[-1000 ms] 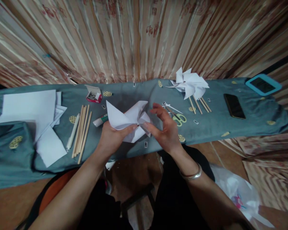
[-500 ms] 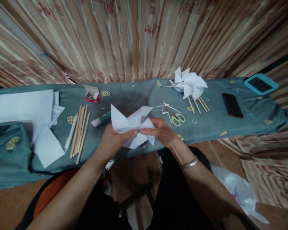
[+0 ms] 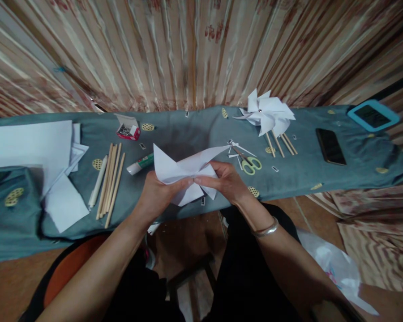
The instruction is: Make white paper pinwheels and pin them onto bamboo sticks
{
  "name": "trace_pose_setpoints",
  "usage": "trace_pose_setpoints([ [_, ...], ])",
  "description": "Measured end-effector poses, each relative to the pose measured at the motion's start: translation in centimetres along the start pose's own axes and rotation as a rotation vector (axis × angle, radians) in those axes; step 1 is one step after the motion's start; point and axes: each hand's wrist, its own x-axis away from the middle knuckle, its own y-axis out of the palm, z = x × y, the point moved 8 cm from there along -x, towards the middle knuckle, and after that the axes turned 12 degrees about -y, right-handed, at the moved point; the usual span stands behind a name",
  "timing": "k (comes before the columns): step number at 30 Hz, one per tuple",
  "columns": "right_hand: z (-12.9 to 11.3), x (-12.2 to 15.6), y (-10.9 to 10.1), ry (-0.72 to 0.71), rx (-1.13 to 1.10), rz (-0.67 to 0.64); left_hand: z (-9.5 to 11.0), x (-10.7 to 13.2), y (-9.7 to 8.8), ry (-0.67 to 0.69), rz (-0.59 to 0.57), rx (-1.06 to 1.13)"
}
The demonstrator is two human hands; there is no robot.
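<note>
Both my hands hold a white paper pinwheel (image 3: pixel 174 167) over the near edge of the table covered in blue-grey cloth (image 3: pixel 195 129). My left hand (image 3: pixel 159 192) pinches its centre from below, thumb on top. My right hand (image 3: pixel 226 181) grips the folded flaps on the right side, fingers closed on the paper. The pinwheel's points fan up and to the left.
Wooden sticks (image 3: pixel 111 183) and a white pen lie left of my hands, beside paper sheets (image 3: pixel 33 143). A glue stick (image 3: pixel 139 164), a red pin box (image 3: pixel 129 130), green scissors (image 3: pixel 250 163), finished pinwheels (image 3: pixel 267 114) on sticks, a phone (image 3: pixel 330 146) and a tablet (image 3: pixel 372 115) lie around.
My right hand came down from an open pose above the paper and closed on the pinwheel's right flaps. The pinwheel has flattened and shifted slightly toward me.
</note>
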Motion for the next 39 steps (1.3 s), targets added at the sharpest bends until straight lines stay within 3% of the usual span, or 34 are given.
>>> trace_pose_setpoints([
  [39,0.29,0.06,-0.09,-0.033,0.008,0.021,-0.26,-0.61,-0.03,-0.013,0.02,-0.029],
])
